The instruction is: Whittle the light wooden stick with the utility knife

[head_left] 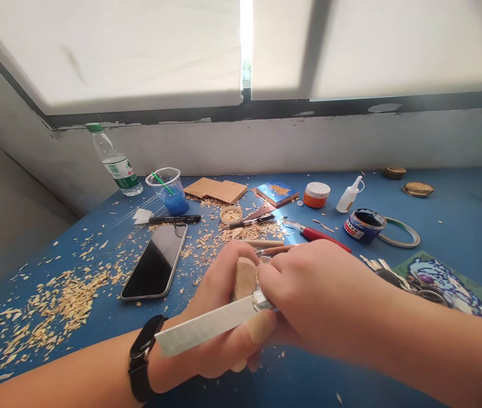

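Near the front of the table, my left hand (219,289) is wrapped round a pale carved piece of wood (246,277). A dark band circles that wrist. My right hand (308,277) is closed against the left one, gripping what looks like a knife (207,327). The knife's long, flat, pale-grey strip points down to the left, across my left hand. My left thumb, with a beige covering on its tip, lies by the knife's near end. My right fingers hide the rest of the knife and part of the wood.
Wood shavings (75,294) lie across the blue table. A phone (156,262), marker (175,219), cup of blue liquid (173,195) and bottle (117,164) stand or lie left. Beyond my hands are a red-handled tool (323,237), paint jars (363,226), and keys (389,277) at right.
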`<state>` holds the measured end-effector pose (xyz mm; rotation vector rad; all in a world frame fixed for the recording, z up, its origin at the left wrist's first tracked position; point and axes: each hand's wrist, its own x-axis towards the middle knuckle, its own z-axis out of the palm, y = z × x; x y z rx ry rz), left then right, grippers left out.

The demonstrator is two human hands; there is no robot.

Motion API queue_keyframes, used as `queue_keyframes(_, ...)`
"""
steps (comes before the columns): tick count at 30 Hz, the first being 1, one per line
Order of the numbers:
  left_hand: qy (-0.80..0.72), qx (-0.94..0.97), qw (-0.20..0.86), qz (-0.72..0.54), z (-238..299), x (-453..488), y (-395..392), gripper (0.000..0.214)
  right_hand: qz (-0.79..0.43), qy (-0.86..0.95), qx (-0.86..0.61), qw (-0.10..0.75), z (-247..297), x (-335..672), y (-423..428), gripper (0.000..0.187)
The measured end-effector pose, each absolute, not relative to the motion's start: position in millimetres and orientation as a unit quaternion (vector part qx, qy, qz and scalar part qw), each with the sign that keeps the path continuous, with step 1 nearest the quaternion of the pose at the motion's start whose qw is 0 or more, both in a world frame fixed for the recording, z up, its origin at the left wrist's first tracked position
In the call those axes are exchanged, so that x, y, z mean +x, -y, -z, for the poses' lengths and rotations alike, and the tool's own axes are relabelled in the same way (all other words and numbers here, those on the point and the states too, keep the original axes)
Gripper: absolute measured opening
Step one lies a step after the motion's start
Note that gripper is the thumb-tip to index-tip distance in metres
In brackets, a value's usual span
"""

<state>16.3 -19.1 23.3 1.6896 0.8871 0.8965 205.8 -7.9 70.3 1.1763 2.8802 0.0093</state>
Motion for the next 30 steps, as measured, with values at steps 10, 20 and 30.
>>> queue_keyframes(10,-0.397,0.702,0.494,-0.324,-16.8,16.0,26.4,0.025,-0.013,-0.921,0.388,0.039,-67.9,201.8,7.1,0.015)
queue_keyframes(20,-0.416,0.641,0.564,-0.313,-18.1,18.3,24.8,0.033,-0.063,-0.901,0.427,0.052,-56.3,199.7,11.2,0.012)
queue_keyframes(30,-0.447,0.615,0.524,-0.385,-10.5,28.7,21.4,0.045,-0.129,-0.880,0.454,0.055,-47.8,202.7,22.6,0.021)
